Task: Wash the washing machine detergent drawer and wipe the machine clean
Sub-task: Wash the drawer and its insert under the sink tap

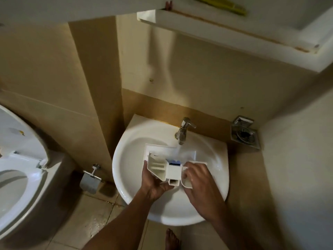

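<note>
Dim, warm light; a bright patch glares on the wall (180, 107) behind the tap (183, 129), sheen on the sink rim (119, 165). Wide-angle distortion bends the edges.

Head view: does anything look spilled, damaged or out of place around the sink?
Water looks splashed on the floor tiles left of the sink. The cabinet edge above shows a brown, rust-like stain. The drawer itself looks intact under the running tap.
</note>
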The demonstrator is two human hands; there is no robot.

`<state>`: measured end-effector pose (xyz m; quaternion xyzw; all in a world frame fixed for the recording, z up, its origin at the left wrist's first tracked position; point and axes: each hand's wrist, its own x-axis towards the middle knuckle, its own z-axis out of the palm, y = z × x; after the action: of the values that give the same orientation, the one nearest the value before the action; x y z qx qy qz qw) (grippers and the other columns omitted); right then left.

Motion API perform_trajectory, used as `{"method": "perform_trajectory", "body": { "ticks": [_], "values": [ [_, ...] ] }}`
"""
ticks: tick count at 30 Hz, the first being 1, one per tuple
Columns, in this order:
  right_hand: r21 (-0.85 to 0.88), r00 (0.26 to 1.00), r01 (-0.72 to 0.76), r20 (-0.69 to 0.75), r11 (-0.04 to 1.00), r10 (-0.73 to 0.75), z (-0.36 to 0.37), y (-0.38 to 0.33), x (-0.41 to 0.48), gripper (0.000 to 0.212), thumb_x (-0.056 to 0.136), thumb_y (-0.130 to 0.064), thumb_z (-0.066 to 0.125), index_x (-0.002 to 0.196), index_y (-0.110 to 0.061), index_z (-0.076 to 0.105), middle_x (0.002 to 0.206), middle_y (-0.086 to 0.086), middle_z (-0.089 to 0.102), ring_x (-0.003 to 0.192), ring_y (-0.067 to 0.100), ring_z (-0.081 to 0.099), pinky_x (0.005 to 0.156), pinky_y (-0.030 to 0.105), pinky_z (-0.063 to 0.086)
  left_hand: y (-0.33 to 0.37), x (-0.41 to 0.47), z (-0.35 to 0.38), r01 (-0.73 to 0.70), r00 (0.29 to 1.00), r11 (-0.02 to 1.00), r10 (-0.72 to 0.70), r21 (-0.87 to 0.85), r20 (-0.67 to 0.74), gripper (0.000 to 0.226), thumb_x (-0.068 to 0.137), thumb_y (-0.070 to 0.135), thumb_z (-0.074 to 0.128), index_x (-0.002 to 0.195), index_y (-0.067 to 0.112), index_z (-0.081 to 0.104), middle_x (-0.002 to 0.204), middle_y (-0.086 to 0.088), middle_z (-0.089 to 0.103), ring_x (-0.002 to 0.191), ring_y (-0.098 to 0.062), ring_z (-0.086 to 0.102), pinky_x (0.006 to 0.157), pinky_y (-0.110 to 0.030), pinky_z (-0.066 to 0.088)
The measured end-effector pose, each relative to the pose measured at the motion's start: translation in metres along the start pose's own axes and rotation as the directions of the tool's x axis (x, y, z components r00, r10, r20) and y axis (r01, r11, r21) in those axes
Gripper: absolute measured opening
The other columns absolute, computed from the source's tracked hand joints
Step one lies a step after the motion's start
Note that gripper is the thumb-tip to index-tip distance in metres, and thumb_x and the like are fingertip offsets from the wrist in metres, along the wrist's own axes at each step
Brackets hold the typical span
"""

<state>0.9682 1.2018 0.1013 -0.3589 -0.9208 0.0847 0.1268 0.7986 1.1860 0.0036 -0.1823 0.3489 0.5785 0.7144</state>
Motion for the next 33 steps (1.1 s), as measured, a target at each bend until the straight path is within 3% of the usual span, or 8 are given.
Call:
{"method": "perform_trajectory", "body": {
  "ticks": [4, 7, 12, 17, 21, 24, 26, 33],
  "values": [
    [0.040, 0.995, 0.007, -0.104, 0.999, -0.002, 0.018, 0.005, -0.027, 0.050, 0.061, 0.005, 0.082, 0.098, -0.015, 0.056, 0.122, -0.003, 0.057, 0.111, 0.020, 0.055, 0.095, 0.027, 0.044, -0.003, 0.004, 0.003, 0.075, 0.970, 0.995, -0.057, -0.067, 0.236, 0.070, 0.101, 0.053, 0.029, 0.094, 0.000, 0.074, 0.091, -0.026, 0.072, 0.080, -0.044, 0.071, 0.068, -0.048, 0.060],
    [0.024, 0.982, -0.014, -0.186, 1.000, 0.018, 0.028, 0.009, -0.044, 0.052, 0.064, 0.004, 0.084, 0.108, -0.012, 0.060, 0.121, 0.001, 0.060, 0.112, 0.019, 0.056, 0.098, 0.027, 0.045, -0.001, 0.002, 0.002, 0.111, 0.918, 0.994, -0.098, -0.013, 0.385, 0.061, 0.099, 0.047, 0.035, 0.103, -0.003, 0.068, 0.095, -0.028, 0.070, 0.086, -0.046, 0.068, 0.075, -0.051, 0.057],
    [-0.009, 0.992, -0.008, -0.129, 1.000, 0.006, 0.029, 0.013, -0.062, 0.082, 0.059, -0.003, 0.091, 0.130, -0.017, 0.051, 0.127, -0.005, 0.050, 0.118, 0.014, 0.052, 0.097, 0.031, 0.050, 0.011, 0.005, -0.004, 0.121, 0.962, 0.976, -0.160, 0.179, 0.222, 0.072, 0.089, 0.067, 0.049, 0.123, 0.005, 0.067, 0.115, -0.027, 0.067, 0.097, -0.047, 0.067, 0.075, -0.055, 0.059],
    [0.042, 0.986, 0.028, -0.164, 0.999, -0.021, 0.007, 0.001, -0.057, 0.084, 0.066, -0.016, 0.077, 0.142, -0.023, 0.043, 0.144, -0.009, 0.046, 0.141, 0.013, 0.036, 0.112, 0.039, 0.038, 0.019, 0.002, 0.007, 0.066, 0.987, 0.889, -0.124, 0.453, 0.099, 0.031, 0.085, 0.032, 0.055, 0.098, 0.005, 0.064, 0.081, -0.020, 0.068, 0.063, -0.033, 0.068, 0.059, -0.036, 0.058],
    [0.368, 0.817, -0.305, -0.374, 0.878, 0.440, -0.005, -0.003, -0.057, 0.075, 0.067, -0.038, 0.065, 0.137, -0.022, 0.044, 0.142, 0.003, 0.048, 0.133, 0.020, 0.043, 0.110, 0.029, 0.034, 0.023, 0.003, 0.017, 0.069, 0.988, 0.842, -0.131, 0.535, 0.078, 0.034, 0.066, 0.026, 0.060, 0.095, 0.007, 0.064, 0.079, -0.019, 0.067, 0.065, -0.032, 0.066, 0.061, -0.033, 0.056],
    [0.541, 0.525, -0.701, -0.051, 0.465, 0.850, -0.008, 0.008, -0.036, 0.069, 0.079, -0.056, 0.066, 0.139, -0.038, 0.038, 0.141, 0.002, 0.049, 0.122, 0.022, 0.053, 0.095, 0.036, 0.047, 0.022, 0.003, 0.025, 0.074, 0.990, 0.802, -0.130, 0.593, 0.052, 0.046, 0.059, 0.027, 0.064, 0.101, 0.009, 0.063, 0.082, -0.018, 0.066, 0.073, -0.032, 0.063, 0.063, -0.035, 0.056],
    [0.591, 0.415, -0.786, 0.285, 0.183, 0.864, -0.007, 0.011, -0.026, 0.061, 0.089, -0.041, 0.068, 0.142, -0.023, 0.044, 0.127, 0.001, 0.060, 0.102, 0.014, 0.060, 0.081, 0.027, 0.048, 0.019, 0.003, 0.032, 0.088, 0.987, 0.802, -0.150, 0.591, 0.057, 0.046, 0.061, 0.027, 0.066, 0.104, 0.009, 0.063, 0.081, -0.018, 0.067, 0.071, -0.032, 0.065, 0.062, -0.036, 0.057],
    [0.417, 0.487, -0.837, 0.267, 0.356, 0.832, -0.006, 0.019, -0.022, 0.043, 0.087, -0.001, 0.053, 0.128, -0.013, 0.061, 0.102, 0.004, 0.067, 0.086, 0.019, 0.062, 0.053, 0.015, 0.041, 0.011, 0.014, 0.044, 0.085, 0.983, 0.910, -0.143, 0.407, 0.113, 0.055, 0.091, 0.054, 0.056, 0.113, 0.005, 0.066, 0.096, -0.019, 0.068, 0.078, -0.034, 0.070, 0.065, -0.040, 0.060]
  ]
}}
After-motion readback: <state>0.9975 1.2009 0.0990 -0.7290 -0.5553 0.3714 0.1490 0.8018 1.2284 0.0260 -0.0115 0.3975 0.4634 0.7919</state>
